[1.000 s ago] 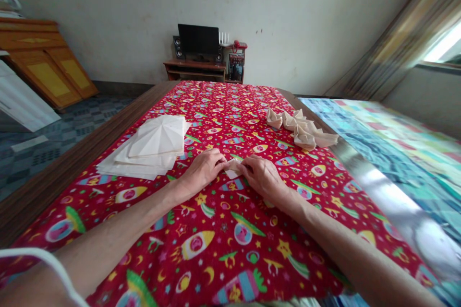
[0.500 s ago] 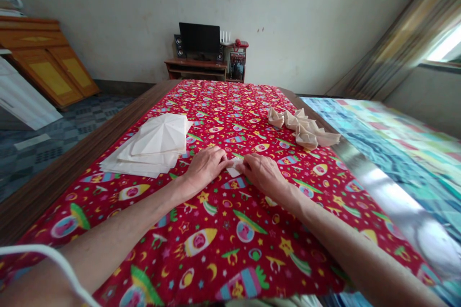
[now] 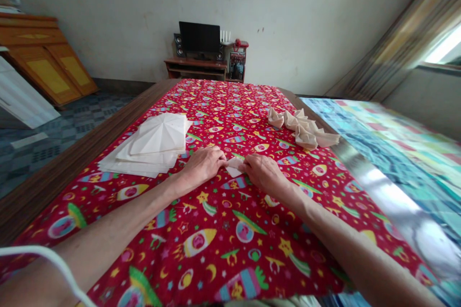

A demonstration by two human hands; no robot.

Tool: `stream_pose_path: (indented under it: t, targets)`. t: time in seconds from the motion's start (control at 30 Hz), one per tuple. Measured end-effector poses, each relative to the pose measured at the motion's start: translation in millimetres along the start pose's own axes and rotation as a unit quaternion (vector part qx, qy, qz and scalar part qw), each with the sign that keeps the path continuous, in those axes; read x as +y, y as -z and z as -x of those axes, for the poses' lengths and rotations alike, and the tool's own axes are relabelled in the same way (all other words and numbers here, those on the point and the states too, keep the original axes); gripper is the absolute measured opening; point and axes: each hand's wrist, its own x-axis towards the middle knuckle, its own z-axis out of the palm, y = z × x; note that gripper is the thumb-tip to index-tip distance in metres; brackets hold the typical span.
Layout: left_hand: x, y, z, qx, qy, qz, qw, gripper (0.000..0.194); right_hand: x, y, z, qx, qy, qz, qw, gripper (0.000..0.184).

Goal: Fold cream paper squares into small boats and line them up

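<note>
A small folded piece of white paper [image 3: 235, 166] lies on the red patterned cloth between my two hands. My left hand [image 3: 206, 164] pinches its left edge, fingers curled and closed. At its right side my right hand [image 3: 262, 169] grips the other edge, its fingers bent inward and partly hiding the paper. To the left of my left hand rests a stack of creased white paper sheets [image 3: 158, 136]. Several folded paper pieces [image 3: 306, 132] with pointed tips sit in a group beyond my right hand, near the table's right edge.
The red cloth [image 3: 201, 273] covers most of the long wooden table [image 3: 21, 206]. A white cable [image 3: 46, 252] crosses my left forearm. On the right is a bed with a coloured spread [image 3: 378, 139]. A monitor [image 3: 200, 38] stands on a desk at the far wall.
My fingers have drawn slightly apart at the folded paper, and more of its white surface shows between them. The stack and the folded pieces have stayed put.
</note>
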Motion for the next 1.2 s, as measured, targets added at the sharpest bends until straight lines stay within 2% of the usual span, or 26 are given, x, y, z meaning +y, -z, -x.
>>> stream_pose_path:
  t: [0.13,0.23,0.33,0.53,0.7,0.87,1.07,1.2]
  targets:
    - [11,5.7,0,-0.003,0.069,-0.012,0.998,0.014,-1,3,-6,-0.027,-0.019,0.023,0.999,0.031]
    - [14,7.9,0,-0.005,0.094,-0.018,0.995,0.014,-1,5,-8,-0.039,-0.03,0.019,0.999,0.031]
    - [14,7.6,0,0.006,0.089,-0.022,0.996,0.017,0,6,-7,-0.032,-0.022,0.001,0.999,0.03]
    - [10,4.5,-4,0.007,0.076,-0.012,0.997,0.039,4,2,-8,-0.005,-0.024,-0.036,0.999,0.034]
    - [5,3.8,-5,0.003,0.082,-0.002,0.997,0.036,10,2,-10,-0.015,-0.013,-0.061,0.998,0.029]
    - [-4,3.6,-3,0.0,0.1,0.008,0.995,0.028,13,6,-10,-0.039,-0.041,-0.049,0.997,0.032]
    - [-10,3.8,-7,0.006,0.024,0.102,0.994,0.027,11,4,-2,-0.009,-0.045,-0.059,0.997,0.028]
    - [-3,2.3,-15,0.021,-0.012,0.1,0.995,0.028,14,-2,4,0.037,-0.013,-0.108,0.993,0.025]
